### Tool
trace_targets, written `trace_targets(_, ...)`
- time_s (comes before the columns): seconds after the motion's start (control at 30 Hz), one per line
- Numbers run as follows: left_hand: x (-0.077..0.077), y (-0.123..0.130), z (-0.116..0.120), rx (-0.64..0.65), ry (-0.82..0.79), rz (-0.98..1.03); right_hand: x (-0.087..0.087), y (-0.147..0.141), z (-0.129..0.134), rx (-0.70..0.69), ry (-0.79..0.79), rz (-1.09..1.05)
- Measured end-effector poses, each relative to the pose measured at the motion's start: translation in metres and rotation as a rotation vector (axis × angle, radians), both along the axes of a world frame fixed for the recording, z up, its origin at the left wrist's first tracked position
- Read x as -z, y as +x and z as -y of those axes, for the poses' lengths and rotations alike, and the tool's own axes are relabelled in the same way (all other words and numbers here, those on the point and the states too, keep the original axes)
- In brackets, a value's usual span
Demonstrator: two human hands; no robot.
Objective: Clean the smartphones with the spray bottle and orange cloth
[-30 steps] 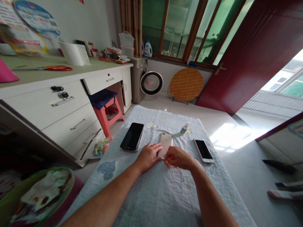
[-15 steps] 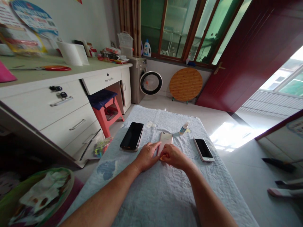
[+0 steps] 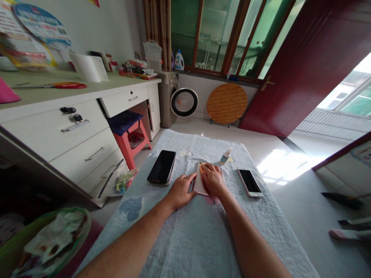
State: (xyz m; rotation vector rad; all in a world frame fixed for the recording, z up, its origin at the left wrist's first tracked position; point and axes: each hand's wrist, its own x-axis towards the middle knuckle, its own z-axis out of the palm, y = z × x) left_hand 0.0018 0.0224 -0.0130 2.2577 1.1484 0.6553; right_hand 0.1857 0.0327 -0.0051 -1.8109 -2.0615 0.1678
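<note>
A pinkish phone (image 3: 199, 187) lies face down on the cloth-covered table, its camera end away from me. My left hand (image 3: 180, 192) steadies it by the left edge, with the fingers along the side and the thumb at the near corner. On the phone's back, my right hand (image 3: 213, 179) presses a small orange cloth (image 3: 202, 169) near the upper right part. Most of that cloth is hidden under the fingers. A small spray bottle (image 3: 225, 156) stands just beyond my right hand.
A black phone (image 3: 162, 166) lies to the left and a white phone (image 3: 249, 183) to the right on the blue tablecloth (image 3: 188, 239). At the lower left is a bin (image 3: 88, 224) with crumpled tissues. A red stool (image 3: 127, 144) stands under the desk (image 3: 121, 87).
My right hand has slid forward over the phone with the orange cloth, from the near end toward the camera end. My left hand keeps its place at the edge.
</note>
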Motion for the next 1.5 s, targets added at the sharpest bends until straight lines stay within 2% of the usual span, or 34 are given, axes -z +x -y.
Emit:
trace_targets(0.23, -0.003, 0.000, 0.001, 0.006, 0.005, -0.007, -0.007, -0.001, 0.005, -0.042, 0.000, -0.012)
trace_targets(0.47, -0.005, 0.000, 0.002, 0.058, 0.013, 0.025, -0.013, 0.010, 0.014, -0.314, -0.010, -0.081)
trace_targets(0.57, -0.005, 0.000, 0.002, 0.069, 0.009, 0.024, -0.019, 0.015, 0.017, -0.371, -0.072, -0.128)
trace_targets(0.73, 0.001, 0.000, 0.001, 0.054, 0.040, 0.030, -0.037, 0.026, 0.022, -0.370, -0.252, -0.223)
trace_targets(0.83, 0.003, 0.000, 0.000, 0.053, 0.062, 0.031, -0.044, 0.036, 0.024, -0.326, -0.343, -0.197)
trace_targets(0.9, 0.004, 0.000, -0.001, 0.058, 0.074, 0.029, -0.044, 0.043, 0.024, -0.263, -0.350, -0.139)
trace_targets(1.13, 0.003, 0.000, 0.000, 0.050, 0.098, 0.019, -0.026, 0.059, 0.015, 0.040, -0.037, 0.009)
trace_targets(1.3, -0.003, 0.002, 0.002, 0.041, 0.133, 0.026, -0.024, 0.058, 0.019, 0.195, -0.082, 0.144)
trace_targets(1.4, -0.006, 0.003, 0.004, 0.026, 0.153, 0.035, -0.031, 0.056, 0.024, 0.232, -0.084, 0.199)
trace_targets(1.5, -0.005, 0.004, 0.004, -0.013, 0.151, 0.033, -0.039, 0.049, 0.027, 0.244, -0.021, 0.205)
